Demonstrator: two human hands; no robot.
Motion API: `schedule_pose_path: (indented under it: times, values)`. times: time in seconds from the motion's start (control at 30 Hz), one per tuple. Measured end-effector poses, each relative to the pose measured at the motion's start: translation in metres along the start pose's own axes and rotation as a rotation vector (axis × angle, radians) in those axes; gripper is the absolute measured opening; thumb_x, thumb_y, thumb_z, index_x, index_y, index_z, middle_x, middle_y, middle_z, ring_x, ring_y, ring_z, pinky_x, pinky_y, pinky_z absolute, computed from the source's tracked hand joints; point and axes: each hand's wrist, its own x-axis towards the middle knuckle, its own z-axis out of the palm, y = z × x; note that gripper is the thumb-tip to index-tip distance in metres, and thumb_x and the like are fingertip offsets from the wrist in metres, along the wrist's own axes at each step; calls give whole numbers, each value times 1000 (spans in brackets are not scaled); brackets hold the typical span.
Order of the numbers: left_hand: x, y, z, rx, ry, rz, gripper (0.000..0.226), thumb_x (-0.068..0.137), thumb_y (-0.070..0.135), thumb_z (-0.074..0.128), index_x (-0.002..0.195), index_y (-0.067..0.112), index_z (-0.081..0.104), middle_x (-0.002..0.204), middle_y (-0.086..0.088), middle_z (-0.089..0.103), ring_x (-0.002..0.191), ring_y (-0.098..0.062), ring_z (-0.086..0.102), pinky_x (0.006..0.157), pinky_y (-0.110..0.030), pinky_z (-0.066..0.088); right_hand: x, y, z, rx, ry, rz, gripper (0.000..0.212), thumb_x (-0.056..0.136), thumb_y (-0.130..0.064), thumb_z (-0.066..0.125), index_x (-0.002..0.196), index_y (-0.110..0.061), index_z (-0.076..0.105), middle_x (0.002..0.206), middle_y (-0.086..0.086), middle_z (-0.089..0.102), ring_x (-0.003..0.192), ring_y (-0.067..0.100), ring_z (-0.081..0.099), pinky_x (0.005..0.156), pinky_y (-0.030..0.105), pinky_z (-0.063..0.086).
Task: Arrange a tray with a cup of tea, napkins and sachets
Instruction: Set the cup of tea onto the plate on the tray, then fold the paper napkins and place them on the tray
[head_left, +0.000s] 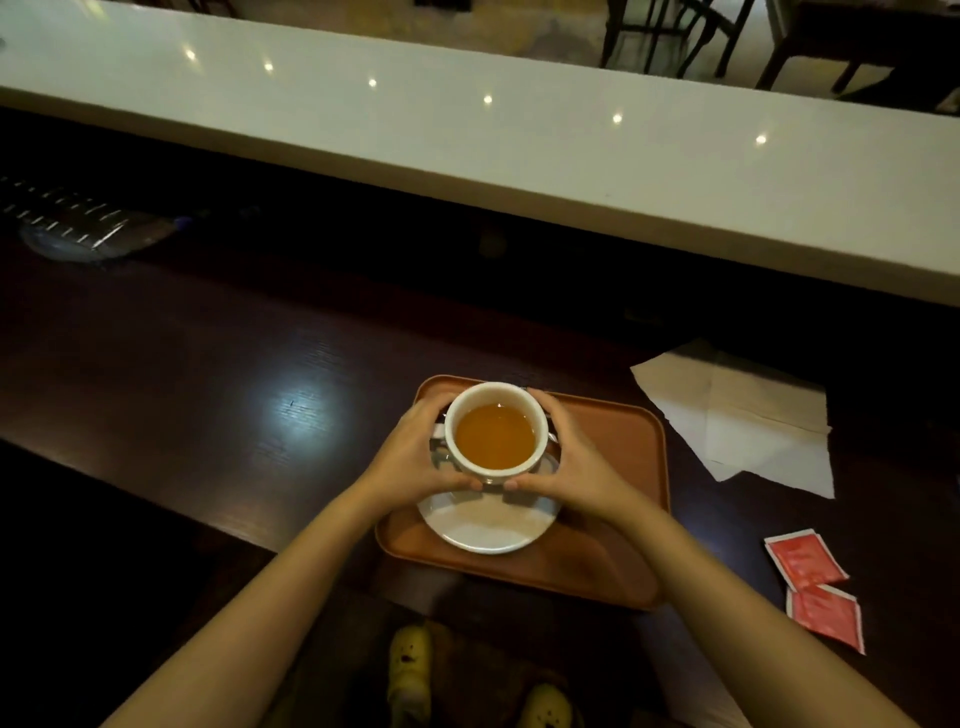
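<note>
Dark wood makes the bench (156, 374), and behind it runs a long pale counter (467, 135) with small light reflections. Near the front edge lies an orange-brown tray (613, 467). On the tray stands a white saucer (488, 525), and the white cup of tea (496, 434) is over it, full almost to the rim. The left hand (415, 452) and the right hand (576, 457) wrap the cup from both sides, and each grip is closed around its wall, with the thumbs nearly meeting at the near side. I cannot tell if the cup already rests on the saucer or is just above it.

I judge the step in hand is placing the cup on the tray. To the right of the tray, on the bench, lie the white napkins (748, 421), far, and two red sachets (810, 587), near. The next move probably calls for a slow release, so the tea does not spill, then a reach to the right for the napkins and sachets.
</note>
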Motion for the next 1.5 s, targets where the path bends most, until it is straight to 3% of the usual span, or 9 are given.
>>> schedule_pose_path:
  times: [0.2,0.53,0.63,0.83,0.93,1.07,1.2,1.4,1.5]
  values:
    - [-22,-6,15,-9,33,-89,89,47,44,84,121,49,34,127,14,47,118,-6,43,96,-35,44,-13,11,10,22,-33,26,100,55,-28,85,135,-37,25,143,-4,34,131,10,35,108,43,38]
    - [-26,-9,20,105,39,-104,95,48,45,85,126,44,30,128,18,40,117,-9,37,93,-27,34,-15,14,10,10,-56,-12,100,59,-22,83,137,-35,20,143,-6,28,133,9,29,110,37,34]
    - [-28,-5,21,123,42,-126,97,50,42,85,130,37,30,129,17,38,118,-11,34,97,-32,36,-14,15,8,2,-77,-14,100,61,-24,82,138,-34,19,145,-5,26,133,8,28,110,35,33]
    - [-33,25,5,123,-27,-184,122,52,47,84,143,29,6,148,1,22,135,-18,16,110,-37,21,-20,16,-9,-40,-137,59,104,67,-31,78,139,-41,4,153,-6,12,136,10,21,108,31,28]
    - [-23,61,-8,34,103,-117,97,60,50,72,140,36,18,145,8,26,134,-9,18,107,-30,22,-33,17,-44,-141,-29,66,85,75,-37,69,140,-37,14,152,-5,15,134,11,23,107,31,28]
    - [17,112,18,131,186,112,56,79,33,66,130,26,44,131,5,46,124,-6,31,102,-25,24,-61,32,-106,-314,246,114,44,84,-30,60,126,-23,47,133,4,46,123,20,41,104,38,37]
    - [65,149,86,187,45,248,46,83,26,63,127,18,49,128,-3,54,121,-15,41,99,-22,28,-90,56,-164,-477,394,247,33,84,-22,60,116,-14,57,125,11,57,120,27,44,102,39,37]
    - [123,166,203,324,-275,278,55,82,32,61,132,17,43,138,-6,48,129,-23,36,106,-35,31,-122,88,-215,-857,264,417,48,80,-28,63,124,-13,48,130,10,51,116,31,41,98,40,38]
    - [137,163,240,368,-345,326,56,80,33,64,131,18,44,136,-6,49,127,-22,38,105,-31,29,-123,100,-218,-960,243,430,42,81,-26,60,120,-14,49,127,8,49,113,31,42,94,39,38]
